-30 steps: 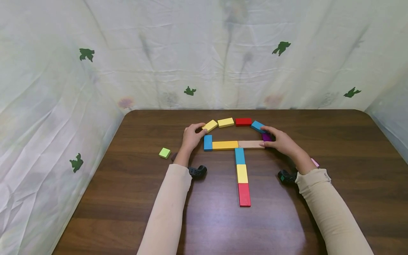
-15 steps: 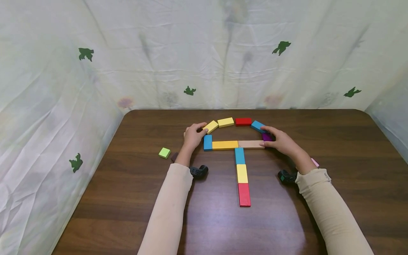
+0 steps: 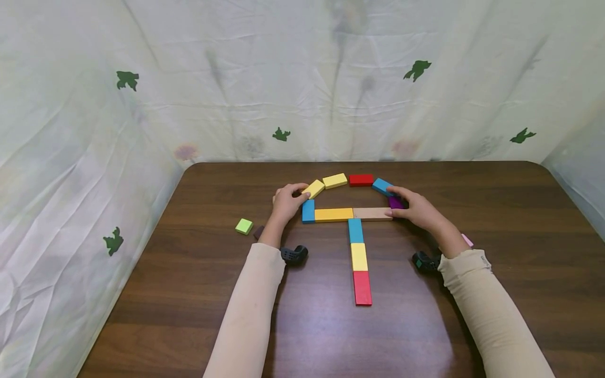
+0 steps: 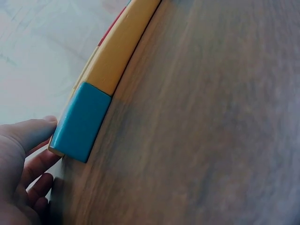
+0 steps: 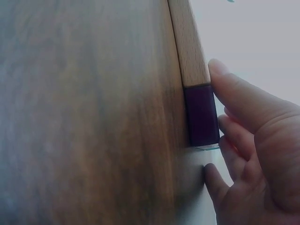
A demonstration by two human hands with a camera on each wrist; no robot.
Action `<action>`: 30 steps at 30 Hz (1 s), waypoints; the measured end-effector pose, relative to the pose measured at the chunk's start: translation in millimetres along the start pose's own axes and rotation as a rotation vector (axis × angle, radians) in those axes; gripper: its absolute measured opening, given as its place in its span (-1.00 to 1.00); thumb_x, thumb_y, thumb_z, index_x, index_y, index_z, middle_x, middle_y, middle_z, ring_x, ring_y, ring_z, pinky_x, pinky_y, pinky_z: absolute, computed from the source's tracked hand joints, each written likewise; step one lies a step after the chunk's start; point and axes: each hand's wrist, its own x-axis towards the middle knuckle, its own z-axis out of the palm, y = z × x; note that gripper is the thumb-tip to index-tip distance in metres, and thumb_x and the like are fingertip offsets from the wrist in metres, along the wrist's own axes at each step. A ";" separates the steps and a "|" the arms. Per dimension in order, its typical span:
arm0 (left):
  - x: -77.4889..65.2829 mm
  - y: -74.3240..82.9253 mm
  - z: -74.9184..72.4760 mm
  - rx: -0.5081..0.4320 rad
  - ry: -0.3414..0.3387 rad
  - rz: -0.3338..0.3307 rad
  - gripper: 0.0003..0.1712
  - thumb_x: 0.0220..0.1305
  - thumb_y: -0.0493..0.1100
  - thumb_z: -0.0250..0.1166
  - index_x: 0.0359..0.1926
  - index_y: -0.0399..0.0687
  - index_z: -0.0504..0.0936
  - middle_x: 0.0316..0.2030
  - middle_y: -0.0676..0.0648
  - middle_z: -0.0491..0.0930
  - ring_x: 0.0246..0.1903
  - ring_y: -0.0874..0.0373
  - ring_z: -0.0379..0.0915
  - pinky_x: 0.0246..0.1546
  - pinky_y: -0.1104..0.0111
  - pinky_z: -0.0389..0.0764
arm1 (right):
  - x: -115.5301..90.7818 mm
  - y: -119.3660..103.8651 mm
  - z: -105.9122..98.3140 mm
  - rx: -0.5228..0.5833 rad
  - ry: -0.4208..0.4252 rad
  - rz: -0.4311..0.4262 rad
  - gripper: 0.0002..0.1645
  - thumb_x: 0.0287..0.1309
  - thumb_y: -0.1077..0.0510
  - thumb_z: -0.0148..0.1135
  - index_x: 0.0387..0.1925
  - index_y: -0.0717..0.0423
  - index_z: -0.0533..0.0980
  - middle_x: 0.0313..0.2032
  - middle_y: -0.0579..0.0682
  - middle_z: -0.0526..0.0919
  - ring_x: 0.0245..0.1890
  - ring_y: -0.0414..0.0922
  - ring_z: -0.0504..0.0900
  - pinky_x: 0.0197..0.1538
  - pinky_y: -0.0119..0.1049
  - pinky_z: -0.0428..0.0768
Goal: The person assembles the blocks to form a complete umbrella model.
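At the left end of an arc of blocks, my left hand [image 3: 285, 203] pinches a slanted yellow block [image 3: 314, 189] between thumb and fingers. That block's lower end meets an upright blue block [image 4: 82, 122], with the thumb right at the blue one's edge in the left wrist view. On the opposite side my right hand [image 3: 419, 211] spans a purple block [image 5: 202, 115], thumb at its near end and index finger by the slanted blue block [image 3: 382, 186]. A second yellow block [image 3: 335, 181] and a red block [image 3: 361, 180] form the top of the arc.
A yellow-orange block [image 3: 333, 215] and a plain wooden block [image 3: 372, 213] make a straight bar under the arc. Below it runs a column of blue, yellow and red blocks [image 3: 362, 287]. A green block [image 3: 244, 227] lies left, a pink one [image 3: 467, 240] behind the right wrist.
The left hand and its yellow block have shifted slightly right, bringing the block close against its yellow neighbour and the upright blue block. The right hand has stayed almost still.
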 end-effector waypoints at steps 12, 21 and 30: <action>-0.3 1.1 0.6 0.013 -0.011 0.020 -0.63 0.18 0.01 0.21 0.01 0.04 0.56 -0.20 -0.01 0.51 -0.11 0.02 0.26 -0.06 0.12 0.10 | 0.4 1.9 0.9 -0.001 0.003 0.007 -0.14 0.03 -0.13 0.23 0.30 0.06 0.15 0.26 0.22 0.14 0.24 0.17 0.07 0.19 0.11 0.06; 5.6 15.5 6.5 -0.001 -0.038 0.052 -0.47 0.19 0.01 0.21 0.15 -0.07 0.42 0.03 -0.10 0.41 0.01 0.01 0.25 0.05 0.12 0.18 | -0.3 2.6 0.6 0.010 -0.008 0.001 -0.15 0.04 -0.12 0.23 0.31 0.04 0.14 0.27 0.18 0.13 0.25 0.14 0.07 0.18 0.09 0.08; 14.7 28.6 12.9 0.068 -0.071 0.075 -0.45 0.20 -0.02 0.20 0.19 -0.09 0.38 0.09 -0.13 0.35 0.07 -0.03 0.19 0.07 0.18 0.23 | -0.8 2.7 0.1 0.007 0.002 -0.007 -0.17 0.05 -0.08 0.24 0.30 0.05 0.15 0.26 0.20 0.14 0.24 0.15 0.09 0.18 0.10 0.09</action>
